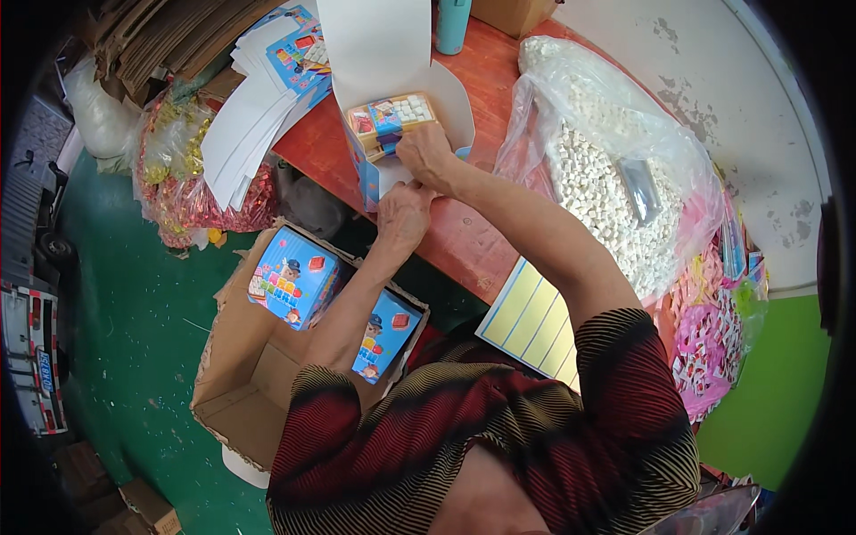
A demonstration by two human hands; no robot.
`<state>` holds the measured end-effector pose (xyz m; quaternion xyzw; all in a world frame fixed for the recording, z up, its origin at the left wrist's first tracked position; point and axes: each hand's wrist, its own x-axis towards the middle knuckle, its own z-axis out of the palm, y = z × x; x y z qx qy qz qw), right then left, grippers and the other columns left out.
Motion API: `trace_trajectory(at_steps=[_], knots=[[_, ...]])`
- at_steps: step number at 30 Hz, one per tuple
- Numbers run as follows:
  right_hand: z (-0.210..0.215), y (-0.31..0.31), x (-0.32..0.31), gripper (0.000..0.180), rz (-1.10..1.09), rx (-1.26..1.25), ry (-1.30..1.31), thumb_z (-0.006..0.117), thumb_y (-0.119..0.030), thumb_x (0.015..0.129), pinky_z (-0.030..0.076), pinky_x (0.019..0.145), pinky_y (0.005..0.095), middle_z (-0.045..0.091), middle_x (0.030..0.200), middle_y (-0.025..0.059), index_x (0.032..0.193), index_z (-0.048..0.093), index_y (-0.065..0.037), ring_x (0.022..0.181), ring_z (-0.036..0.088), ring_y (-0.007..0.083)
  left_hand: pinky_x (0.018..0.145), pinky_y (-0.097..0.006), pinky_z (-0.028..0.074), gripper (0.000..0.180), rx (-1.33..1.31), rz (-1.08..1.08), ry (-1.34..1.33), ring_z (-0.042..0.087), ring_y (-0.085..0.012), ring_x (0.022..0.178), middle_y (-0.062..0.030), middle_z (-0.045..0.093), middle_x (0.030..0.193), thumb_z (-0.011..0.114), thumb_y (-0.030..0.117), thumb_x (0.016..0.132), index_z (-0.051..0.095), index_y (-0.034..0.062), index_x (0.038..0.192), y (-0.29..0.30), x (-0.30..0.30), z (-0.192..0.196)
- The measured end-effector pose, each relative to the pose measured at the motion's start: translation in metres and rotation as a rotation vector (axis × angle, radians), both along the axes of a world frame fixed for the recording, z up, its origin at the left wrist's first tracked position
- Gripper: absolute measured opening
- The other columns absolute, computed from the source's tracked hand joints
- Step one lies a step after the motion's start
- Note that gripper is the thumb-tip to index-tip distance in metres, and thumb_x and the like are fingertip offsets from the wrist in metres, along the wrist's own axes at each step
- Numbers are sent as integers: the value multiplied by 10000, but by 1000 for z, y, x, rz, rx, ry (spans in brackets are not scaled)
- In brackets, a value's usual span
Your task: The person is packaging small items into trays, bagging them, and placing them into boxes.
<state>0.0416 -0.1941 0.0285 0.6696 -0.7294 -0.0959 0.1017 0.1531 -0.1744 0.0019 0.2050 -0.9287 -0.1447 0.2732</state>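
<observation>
A blue-and-white cardboard box [367, 181] stands on the red table with its white lid raised at the back. Inside it lies a pack of white cubes [408, 109] with a printed blue label and a red piece at its left end. My right hand [426, 156] is closed at the near right side of that pack, knuckles up. Just below, my left hand [403, 217] is closed at the box's near edge, close against the right hand. The fingertips of both hands are hidden, so what they pinch does not show.
Right of the box, a clear bag of white cubes [602, 178] holds a clear scoop [638, 192]. Flat printed cards [276, 98] are stacked at the table's left. Below, an open carton [234, 374] contains blue printed boxes [292, 278]. A turquoise bottle [453, 25] stands behind.
</observation>
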Motion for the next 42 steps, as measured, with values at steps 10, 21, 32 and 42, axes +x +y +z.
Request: trace_trajectory(at_steps=[10,21,32,42], knots=[[-9,-6,-15,128,-145,19,-39,513,-141,696,463,495,285,618,711,39,709,640,-131,668,602,166,537,-382,427,153,-3,-8,-37,517,-305,626,-123,549,728,444,88,723,552,73,830,9,-5,7],[12,13,7,154,14,-76,-200,477,-84,682,466,513,322,613,689,77,707,628,-66,639,603,203,537,-382,413,119,0,28,-5,512,-308,613,-126,555,709,486,132,720,563,64,780,8,1,-1],[-11,-20,11,442,-29,-450,-56,461,-158,736,366,737,518,388,1119,194,1159,362,-82,1038,390,360,533,-390,419,119,-15,42,31,522,-306,614,-145,548,673,466,61,668,560,42,738,15,0,3],[-20,-15,10,437,38,-534,-225,478,-156,725,339,800,483,395,1098,183,1142,375,-73,1061,347,349,548,-403,429,94,-8,115,101,522,-324,613,-169,530,632,459,62,676,534,9,698,22,-7,-2]])
